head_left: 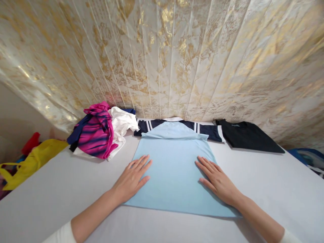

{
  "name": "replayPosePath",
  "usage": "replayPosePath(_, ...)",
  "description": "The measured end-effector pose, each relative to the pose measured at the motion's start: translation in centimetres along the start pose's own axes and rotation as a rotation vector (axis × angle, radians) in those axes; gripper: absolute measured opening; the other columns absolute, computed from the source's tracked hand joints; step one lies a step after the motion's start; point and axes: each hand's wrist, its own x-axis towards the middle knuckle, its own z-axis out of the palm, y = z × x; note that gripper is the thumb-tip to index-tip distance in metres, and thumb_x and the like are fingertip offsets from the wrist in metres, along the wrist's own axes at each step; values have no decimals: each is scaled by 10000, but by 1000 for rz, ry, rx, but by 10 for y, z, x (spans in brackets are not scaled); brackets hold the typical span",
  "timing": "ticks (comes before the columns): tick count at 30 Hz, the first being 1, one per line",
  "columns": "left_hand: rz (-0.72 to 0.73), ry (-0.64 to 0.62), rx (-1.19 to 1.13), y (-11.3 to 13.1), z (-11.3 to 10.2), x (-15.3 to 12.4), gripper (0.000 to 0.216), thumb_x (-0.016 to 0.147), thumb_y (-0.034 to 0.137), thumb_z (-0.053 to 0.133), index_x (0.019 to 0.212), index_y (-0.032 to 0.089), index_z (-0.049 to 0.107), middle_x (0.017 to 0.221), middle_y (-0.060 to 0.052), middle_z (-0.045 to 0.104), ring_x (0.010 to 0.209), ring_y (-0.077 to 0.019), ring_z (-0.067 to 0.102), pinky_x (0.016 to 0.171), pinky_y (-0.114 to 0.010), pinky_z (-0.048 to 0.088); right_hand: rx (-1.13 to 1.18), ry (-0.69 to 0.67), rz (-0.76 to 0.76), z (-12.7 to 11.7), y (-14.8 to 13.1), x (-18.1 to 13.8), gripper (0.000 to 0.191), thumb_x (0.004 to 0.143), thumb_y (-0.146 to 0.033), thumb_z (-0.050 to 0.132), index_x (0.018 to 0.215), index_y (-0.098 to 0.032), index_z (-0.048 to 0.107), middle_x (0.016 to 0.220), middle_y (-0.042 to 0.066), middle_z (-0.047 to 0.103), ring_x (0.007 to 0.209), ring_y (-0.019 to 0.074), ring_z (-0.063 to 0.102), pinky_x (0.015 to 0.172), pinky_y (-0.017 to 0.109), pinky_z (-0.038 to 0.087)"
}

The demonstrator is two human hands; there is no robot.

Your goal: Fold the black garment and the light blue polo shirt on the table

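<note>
Fingers of the left hand [133,179] are lying flat and loosely spread left of centre, gripping nothing, on the left side of a pale blue shirt [174,175]. The shirt is filling the lower middle of the frame. Fingers of the right hand [219,182] are resting likewise, right of centre. The cloth is looking light, soft, perhaps slippery, hardly fragile; its side edges and bottom corners are probably offering the best holds. At far left, a yellow bag [37,162] is running out of frame; a clothes heap [97,131] is hiding its lower layers. A fold below the shirt's collar is leaving its layering unclear. The right wrist is crowding one bottom corner. At far right, a blue thing [310,155] is staying unidentifiable.
</note>
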Motion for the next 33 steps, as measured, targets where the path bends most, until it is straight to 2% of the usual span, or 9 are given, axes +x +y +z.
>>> replayPosePath(3,12,13,21,-6,2,2,555,990,440,333,1494,284,162,1547,-33,230,1409,-210,238,1100,-392,279,-15,-16,19,-3,20,0,571,954,-502,346,1469,-265,284,1547,39,229,1416,204,227,1132,434,263)
replayPosePath(5,14,27,21,-6,2,2,556,990,437,336,1495,279,162,1544,-40,237,1405,-212,248,1096,-392,287,-19,-27,22,-5,23,0,582,951,-517,341,1469,-257,287,1547,43,229,1417,204,223,1132,433,265)
replayPosePath(10,13,41,-14,3,-1,-6,552,995,397,341,1497,265,153,1541,-48,244,1394,-205,275,1089,-373,312,-17,4,43,-10,-4,-1,602,949,-518,341,1479,-244,263,1545,56,227,1417,223,221,1129,439,266)
replayPosePath(15,-1,45,7,6,-1,-11,577,993,392,357,1501,264,116,1544,-43,231,1397,-205,269,1082,-366,328,18,1,-59,-4,-34,4,608,952,-496,359,1495,-280,192,1557,36,187,1422,231,203,1137,443,253)
replayPosePath(21,-17,31,44,4,2,-10,564,1000,399,338,1499,270,108,1548,-36,218,1404,-202,250,1084,-372,314,-13,3,6,8,-25,16,607,951,-514,347,1492,-287,192,1555,35,194,1424,233,197,1124,470,278)
replayPosePath(24,-19,29,29,4,1,-10,557,1002,401,332,1498,272,114,1548,-37,216,1404,-205,250,1084,-371,311,-19,4,16,9,-20,18,600,949,-517,351,1487,-288,215,1553,31,203,1422,233,201,1124,470,280)
replayPosePath(27,-22,30,11,5,-2,-12,557,1003,389,327,1500,264,108,1550,-47,209,1405,-203,248,1084,-369,310,-10,26,30,5,-28,12,597,949,-503,361,1483,-269,236,1545,53,224,1414,247,225,1111,480,298)
replayPosePath(33,-30,29,-13,0,-6,-14,546,999,329,344,1499,264,133,1551,-39,212,1408,-193,237,1106,-373,280,64,35,-168,-4,-65,-1,654,944,-464,404,1504,-276,124,1556,49,167,1413,243,226,1126,445,281)
